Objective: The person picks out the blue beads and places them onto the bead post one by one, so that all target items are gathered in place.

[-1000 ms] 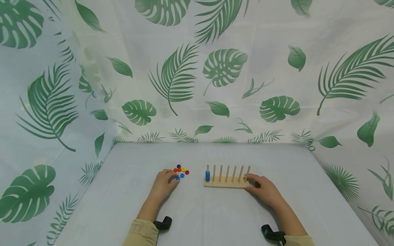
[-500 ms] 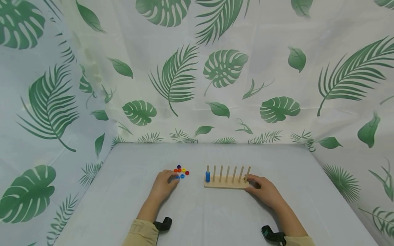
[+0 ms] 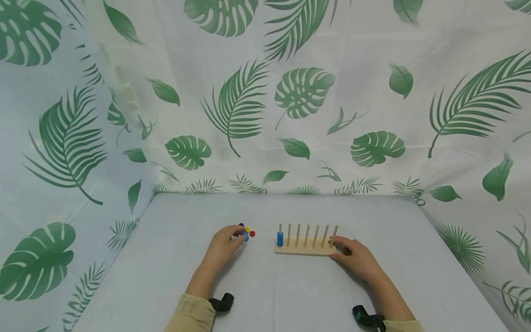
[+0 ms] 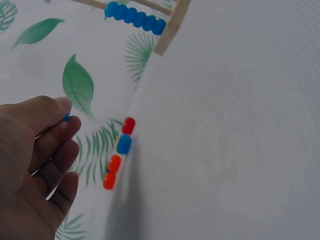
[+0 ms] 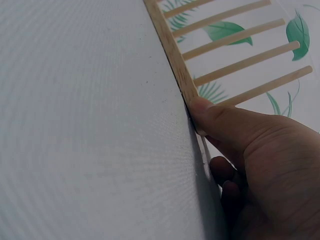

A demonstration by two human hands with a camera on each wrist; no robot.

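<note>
Between its thumb and index finger my left hand pinches a small blue bead, mostly covered by the fingertips. Loose beads lie around and behind those fingers: a red bead, a yellow bead, a purple bead, another blue bead and two orange beads. My right hand grips the right end of a wooden peg board, thumb on its front edge. Several blue beads are stacked on the board's leftmost peg; the other pegs are bare.
A white-covered table lies beneath everything. Behind and beside it hangs a leaf-printed cloth. Each wrist wears a black camera mount, as on the left wrist mount.
My left hand has picked up one blue bead from the table and shifted slightly up and right, now covering the orange beads in the head view. The right hand stays on the board.
</note>
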